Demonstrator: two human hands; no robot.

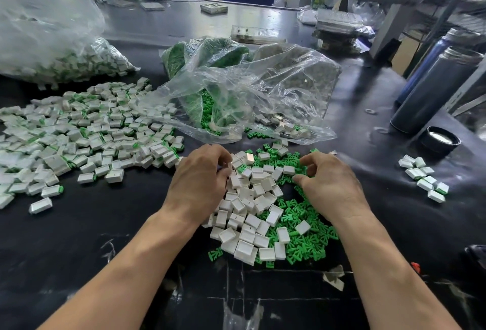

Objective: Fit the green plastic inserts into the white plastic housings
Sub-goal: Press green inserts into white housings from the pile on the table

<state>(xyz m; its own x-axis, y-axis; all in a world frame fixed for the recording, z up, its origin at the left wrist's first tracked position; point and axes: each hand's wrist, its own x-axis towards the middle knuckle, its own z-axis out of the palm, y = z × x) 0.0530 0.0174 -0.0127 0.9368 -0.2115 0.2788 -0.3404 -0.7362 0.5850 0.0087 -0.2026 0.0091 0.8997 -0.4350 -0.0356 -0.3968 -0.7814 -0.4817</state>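
Btwn hands (pixel 200 182): housings (pixel 247 198), inserts (pixel 302 224).

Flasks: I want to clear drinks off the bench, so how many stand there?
2, both at the right edge: a grey flask nearer, a blue flask behind it. More may be hidden.

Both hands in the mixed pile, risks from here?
1. Unassembled white housings and green inserts lie jumbled; the left hand or right hand may grab wrong.
2. The finished pile sits close left; loose housings could drift in.
3. The open bag could spill more.
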